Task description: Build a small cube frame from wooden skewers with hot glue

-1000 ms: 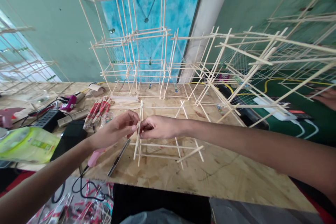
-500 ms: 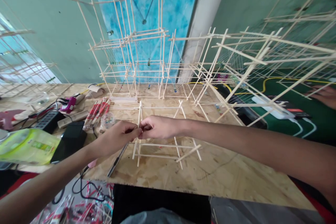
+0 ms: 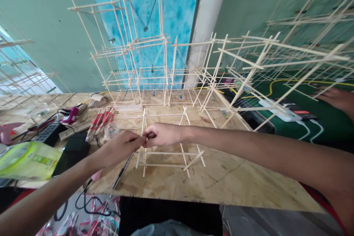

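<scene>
My left hand (image 3: 121, 148) and my right hand (image 3: 163, 135) meet at the top of an upright thin wooden stick (image 3: 143, 127). Their fingertips pinch it from both sides, and the fingers hide the exact joint. This stick belongs to a low frame of glued wooden sticks (image 3: 168, 158) standing on the oriented-strand board tabletop (image 3: 221, 180). A metal-edged tool (image 3: 121, 166) lies partly under my left wrist.
Tall wooden stick lattices (image 3: 138, 44) rise behind the low frame and at right. At left are red-marked stick bundles (image 3: 99, 121), a clear bead bag (image 3: 111, 132), a black power strip (image 3: 49, 134) and a green packet (image 3: 29, 160). Another person's hand (image 3: 336, 99) rests far right.
My hands stay pinched at the stick top, with my left hand now closer to the low frame. The whole view has shifted slightly, and my left forearm now covers most of the pink tool handle.
</scene>
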`<state>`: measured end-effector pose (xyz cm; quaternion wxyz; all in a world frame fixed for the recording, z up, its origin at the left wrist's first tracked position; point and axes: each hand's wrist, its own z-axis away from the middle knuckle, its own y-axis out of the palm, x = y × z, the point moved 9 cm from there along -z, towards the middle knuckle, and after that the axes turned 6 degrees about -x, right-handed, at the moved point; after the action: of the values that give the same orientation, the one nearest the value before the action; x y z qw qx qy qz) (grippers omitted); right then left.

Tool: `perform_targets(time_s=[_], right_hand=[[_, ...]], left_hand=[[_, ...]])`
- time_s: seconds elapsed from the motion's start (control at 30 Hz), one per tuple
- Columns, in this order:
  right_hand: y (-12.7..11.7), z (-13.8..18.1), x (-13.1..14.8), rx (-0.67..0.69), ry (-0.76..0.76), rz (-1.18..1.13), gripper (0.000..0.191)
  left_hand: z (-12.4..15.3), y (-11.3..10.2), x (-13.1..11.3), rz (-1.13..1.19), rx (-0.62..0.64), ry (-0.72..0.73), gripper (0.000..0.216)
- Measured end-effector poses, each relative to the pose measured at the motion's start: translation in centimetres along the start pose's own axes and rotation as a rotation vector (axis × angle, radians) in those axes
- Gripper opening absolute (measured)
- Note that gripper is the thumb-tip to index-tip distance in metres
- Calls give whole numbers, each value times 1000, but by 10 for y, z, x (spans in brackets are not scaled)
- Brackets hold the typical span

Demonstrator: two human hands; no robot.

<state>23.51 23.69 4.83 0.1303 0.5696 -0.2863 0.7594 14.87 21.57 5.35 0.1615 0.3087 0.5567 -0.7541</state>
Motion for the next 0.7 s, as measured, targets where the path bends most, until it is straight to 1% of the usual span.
perform_targets(time_s=[0.07, 0.17, 0.23, 0.33, 0.4, 0.43, 0.5, 0.57, 0.63, 0.67, 0.7], right_hand=[[-4, 4, 4, -9, 32, 79, 4], [-19, 15, 15, -68, 28, 218, 16], [-32, 27, 26, -137, -26, 264, 22], [-54, 56, 41, -293, -137, 272, 26], [-68, 83, 41, -444, -173, 273, 30], [-74, 99, 39, -545, -188, 274, 32], [-81, 132, 27, -740, -198, 263, 30], [-81, 165, 6, -958, -202, 226, 29], [-74, 195, -25, -1176, -189, 171, 27], [-68, 206, -45, -1267, -156, 131, 28], [-61, 213, -66, -1329, -110, 90, 30]], left_hand=[[0, 1, 2, 28, -3, -5, 52], [1, 1, 7, 68, -20, -33, 55], [2, -2, 11, 109, -45, -78, 56], [3, -8, 11, 133, -77, -114, 58], [2, -8, 4, 87, -59, -68, 57], [1, -7, 0, 57, -42, -35, 56], [-1, -5, -5, 14, -14, 7, 54], [-2, -3, -4, 18, -12, 1, 52], [-3, -3, -1, 48, -29, -17, 51], [-2, -2, -1, 61, -35, -21, 51], [-2, -2, 0, 70, -38, -25, 51]])
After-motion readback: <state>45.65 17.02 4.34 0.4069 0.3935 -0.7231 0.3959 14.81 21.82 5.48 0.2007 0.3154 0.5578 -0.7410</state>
